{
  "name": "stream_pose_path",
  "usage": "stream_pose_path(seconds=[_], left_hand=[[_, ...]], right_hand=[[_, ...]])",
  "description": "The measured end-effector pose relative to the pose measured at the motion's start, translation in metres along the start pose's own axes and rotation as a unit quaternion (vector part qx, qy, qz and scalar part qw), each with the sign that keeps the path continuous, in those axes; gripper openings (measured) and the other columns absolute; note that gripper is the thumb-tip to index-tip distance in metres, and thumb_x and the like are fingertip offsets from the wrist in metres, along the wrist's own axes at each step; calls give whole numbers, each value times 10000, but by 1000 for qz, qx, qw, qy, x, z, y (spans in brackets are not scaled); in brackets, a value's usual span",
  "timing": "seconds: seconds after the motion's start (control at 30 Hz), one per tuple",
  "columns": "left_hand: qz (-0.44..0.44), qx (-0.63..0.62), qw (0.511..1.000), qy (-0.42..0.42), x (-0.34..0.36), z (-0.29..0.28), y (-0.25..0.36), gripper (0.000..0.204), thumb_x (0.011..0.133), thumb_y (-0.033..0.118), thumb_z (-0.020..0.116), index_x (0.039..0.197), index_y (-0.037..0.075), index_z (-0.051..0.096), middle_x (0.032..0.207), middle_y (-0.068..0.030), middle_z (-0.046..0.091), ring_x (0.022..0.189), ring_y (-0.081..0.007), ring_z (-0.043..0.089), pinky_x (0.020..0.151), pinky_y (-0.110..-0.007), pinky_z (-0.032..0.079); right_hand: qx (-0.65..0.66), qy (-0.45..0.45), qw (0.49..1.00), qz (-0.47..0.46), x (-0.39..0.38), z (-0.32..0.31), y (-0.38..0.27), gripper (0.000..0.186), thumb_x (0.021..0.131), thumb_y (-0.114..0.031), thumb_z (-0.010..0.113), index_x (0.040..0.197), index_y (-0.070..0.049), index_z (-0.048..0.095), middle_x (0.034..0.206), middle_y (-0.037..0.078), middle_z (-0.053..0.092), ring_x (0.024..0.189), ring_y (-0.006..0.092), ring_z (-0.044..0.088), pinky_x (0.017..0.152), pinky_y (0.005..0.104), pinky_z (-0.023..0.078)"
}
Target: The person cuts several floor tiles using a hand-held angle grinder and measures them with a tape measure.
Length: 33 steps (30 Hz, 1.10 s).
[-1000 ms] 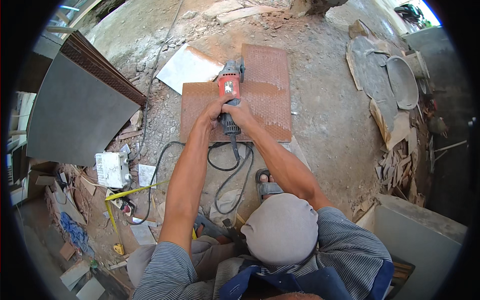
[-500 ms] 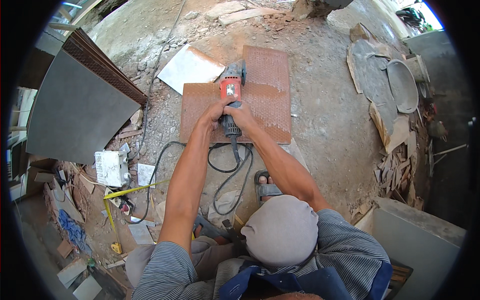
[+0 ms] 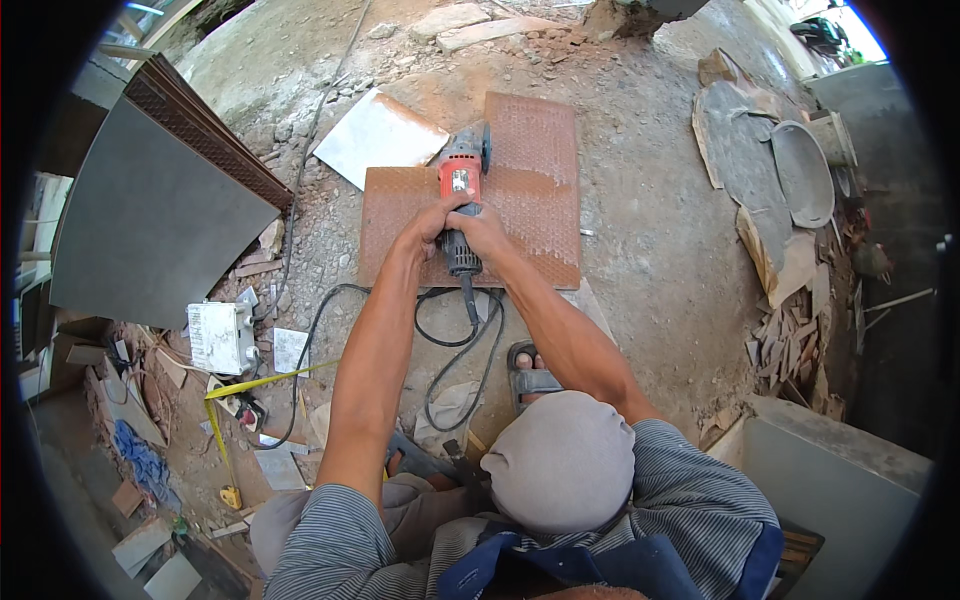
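A red and black angle grinder (image 3: 459,185) rests on a brown textured tile (image 3: 540,200) lying on the dirt ground. Its disc (image 3: 485,148) points away from me, at the inner corner where the tile steps in. My left hand (image 3: 424,226) grips the grinder's body from the left. Gripping the black rear handle from the right is my right hand (image 3: 488,233). The grinder's black cord (image 3: 452,345) loops back over the ground toward my sandalled foot (image 3: 530,375). My grey cap (image 3: 565,460) fills the lower middle of the view.
A white tile (image 3: 380,135) lies just left of the brown one. Large dark slabs (image 3: 150,220) lean at the left. A yellow tape measure (image 3: 235,430), a white box (image 3: 220,335) and scraps lie lower left. Round pans (image 3: 800,170) and rubble sit right, with a grey block (image 3: 840,480) lower right.
The grinder and both hands have crept slightly nearer to me along the tile. Nothing else has moved.
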<state>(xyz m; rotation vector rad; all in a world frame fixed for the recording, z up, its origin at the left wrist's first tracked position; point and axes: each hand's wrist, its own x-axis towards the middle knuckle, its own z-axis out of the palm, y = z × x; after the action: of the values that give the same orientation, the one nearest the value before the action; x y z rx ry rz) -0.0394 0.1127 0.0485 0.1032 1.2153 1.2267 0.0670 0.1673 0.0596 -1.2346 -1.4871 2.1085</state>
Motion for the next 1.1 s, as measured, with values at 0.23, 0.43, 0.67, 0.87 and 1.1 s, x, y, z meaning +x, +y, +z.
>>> stream_pose_path(seconds=[0.23,0.43,0.67,0.87,1.1], left_hand=[[0,0,1000,5,2,-2,-1,421,838,399,664,1025,24,629,899,-107,666,734,-191,654,661,-326,545],[-12,-5,1000,3,3,-4,-3,418,836,401,662,1017,26,633,892,-98,667,736,-186,650,657,-317,540],[4,0,1000,-5,2,-3,1,421,835,410,666,1016,31,631,894,-83,667,735,-173,646,653,-308,534],[55,38,998,-8,-19,3,28,458,835,436,672,1058,38,626,912,-82,666,762,-154,645,661,-291,521],[143,82,986,-19,-55,16,42,651,838,558,634,1219,37,551,1024,-98,638,880,-169,626,739,-308,505]], right_hand=[[10,-5,1000,12,-3,0,-2,238,691,-124,703,855,32,629,730,72,632,605,161,607,522,308,462],[-7,-7,1000,9,-5,0,-4,212,704,-112,687,847,32,628,728,73,633,600,158,608,520,306,463],[-9,3,1000,-1,-5,1,-9,214,702,-121,687,835,38,635,706,76,631,591,166,615,529,305,474],[-88,1,994,-65,6,5,-20,435,643,-210,736,947,63,587,804,125,646,685,199,638,587,319,499],[-21,-58,993,-101,-22,8,-52,485,666,-170,733,1048,51,534,828,104,628,679,179,625,590,297,502]])
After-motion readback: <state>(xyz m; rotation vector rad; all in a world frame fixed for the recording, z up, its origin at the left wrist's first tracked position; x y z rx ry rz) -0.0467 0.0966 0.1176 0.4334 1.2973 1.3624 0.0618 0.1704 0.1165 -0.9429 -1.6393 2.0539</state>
